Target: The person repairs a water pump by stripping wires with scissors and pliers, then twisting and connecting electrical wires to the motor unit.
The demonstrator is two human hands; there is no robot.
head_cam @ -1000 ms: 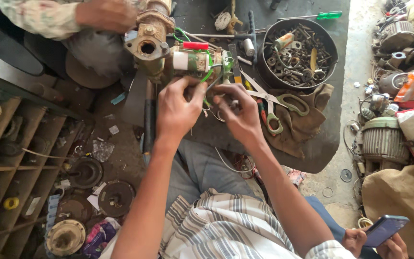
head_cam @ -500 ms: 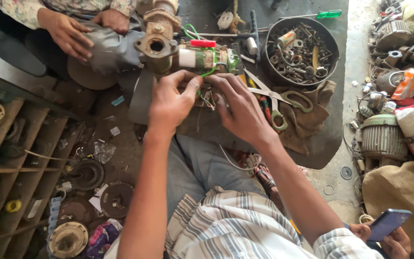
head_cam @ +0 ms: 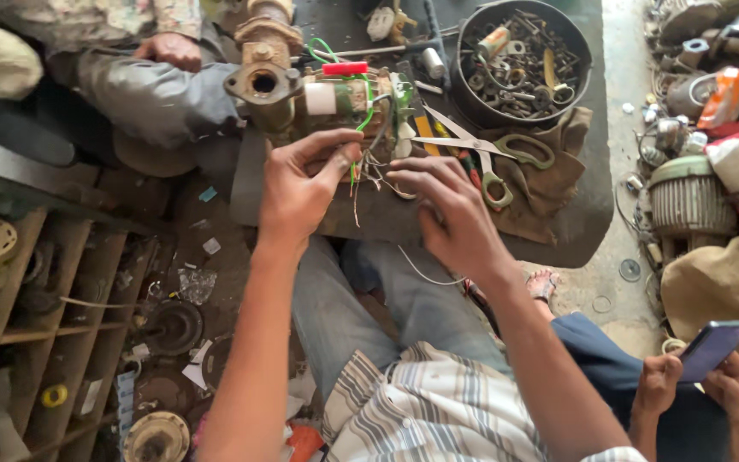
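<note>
sitting at the upper right of the frame, a round black pan holds a heap of bolts, washers and scrap metal. below it green-handled scissors lie on a brown rag over the dark work mat; wooden pigeonhole shelves stand lower left. at upper centre the left hand pinches thin wires hanging from the pump motor, while the right hand, fingers loosely curled, touches the same wires.
</note>
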